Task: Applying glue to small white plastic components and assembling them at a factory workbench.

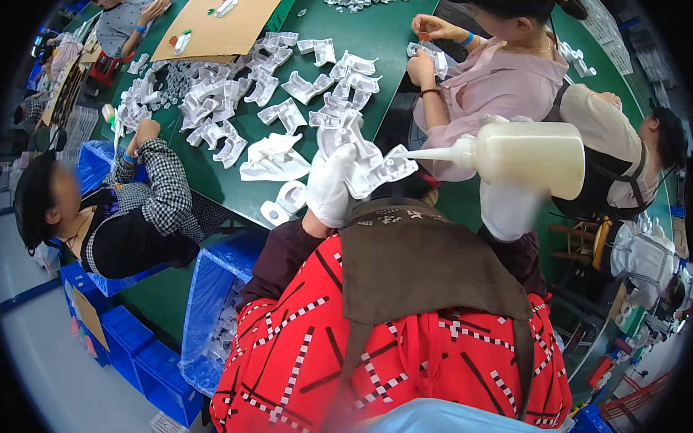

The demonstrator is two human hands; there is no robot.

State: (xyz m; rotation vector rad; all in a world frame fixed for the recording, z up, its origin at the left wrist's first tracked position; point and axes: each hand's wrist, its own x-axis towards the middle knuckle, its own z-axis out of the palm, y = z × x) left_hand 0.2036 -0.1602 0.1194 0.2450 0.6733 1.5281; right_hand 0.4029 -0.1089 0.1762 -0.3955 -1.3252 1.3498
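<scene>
My left hand (330, 190), in a white glove, grips a white moulded plastic part (372, 177) close above the near table edge. In my right hand (508, 209), also gloved, is a large translucent squeeze bottle (534, 160) of pale liquid, tipped onto its side. Its thin nozzle points left, with the tip at the held part; whether it touches I cannot tell. The right glove is partly blurred beneath the bottle. A crumpled white cloth (276, 159) and two small white pieces (283, 202) lie left of my left hand.
Many similar white parts (212, 95) are spread over the green table (391, 70), below a cardboard sheet (210, 26). A blue bin (204, 305) lined with plastic stands at my left. Co-workers sit at the left (132, 201) and right (494, 81).
</scene>
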